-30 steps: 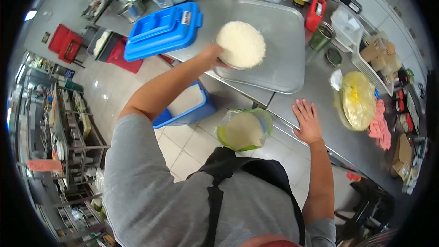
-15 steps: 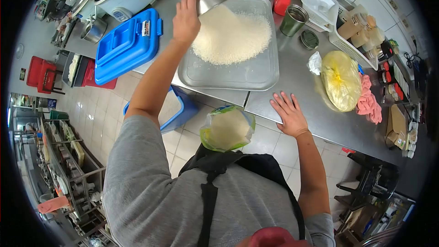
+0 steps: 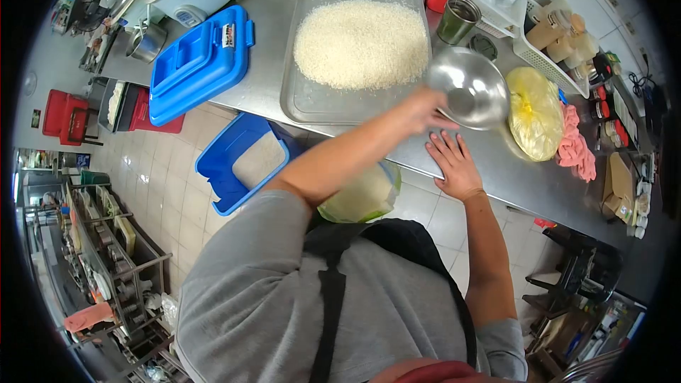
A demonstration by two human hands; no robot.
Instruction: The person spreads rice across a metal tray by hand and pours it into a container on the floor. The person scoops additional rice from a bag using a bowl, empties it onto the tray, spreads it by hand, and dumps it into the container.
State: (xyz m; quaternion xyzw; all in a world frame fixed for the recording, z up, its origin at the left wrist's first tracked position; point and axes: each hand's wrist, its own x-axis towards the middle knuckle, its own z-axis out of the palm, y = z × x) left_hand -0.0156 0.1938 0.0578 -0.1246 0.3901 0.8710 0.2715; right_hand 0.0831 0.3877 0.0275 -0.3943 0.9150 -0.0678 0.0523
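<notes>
My left hand (image 3: 424, 108), smeared by motion, is at the left rim of a steel mixing bowl (image 3: 489, 85); whether its fingers grip the rim I cannot tell. The bowl shows its bare, shiny inside, close against the right side of a metal tray (image 3: 301, 108). White rice (image 3: 362, 42) lies spread in a broad mound on that tray. With fingers spread, my right hand (image 3: 457, 170) lies flat on the steel table's front edge, just below the bowl. Under my left forearm, a green-edged plastic bag (image 3: 365, 198) of pale contents is partly hidden.
A blue bin (image 3: 211, 163) with pale contents stands below the table edge, left. Its blue lid (image 3: 202, 64) lies left of the tray. On the right are a yellow bag (image 3: 532, 117), a pink cloth (image 3: 574, 149), a green cup (image 3: 457, 20) and white baskets (image 3: 528, 64).
My left hand and the bowl have moved from the tray's upper left to its right side. The rice mound is now wider and flatter. My right hand stays on the table edge.
</notes>
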